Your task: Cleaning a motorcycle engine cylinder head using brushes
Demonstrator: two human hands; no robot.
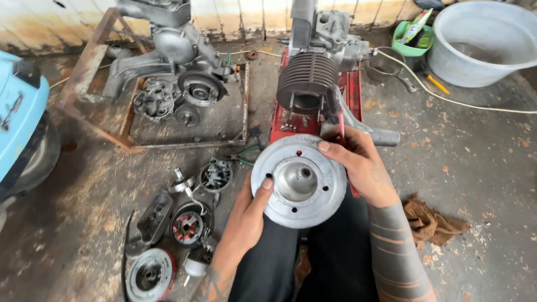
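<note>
I hold a round grey metal cylinder head (299, 180) with a domed middle and bolt holes, tilted toward me over my lap. My left hand (247, 215) grips its lower left rim, thumb on the face. My right hand (359, 165) holds the upper right rim, thumb on top. Just beyond stands an engine with a dark finned cylinder (307, 84) on a red stand (352, 89).
A second engine (173, 61) sits in a rusty metal frame (89, 84) at the back left. Loose parts, among them a stator (188, 225) and a flywheel (149, 275), lie on the floor at left. A brown rag (430, 222) lies right; a grey basin (484, 42) stands far right.
</note>
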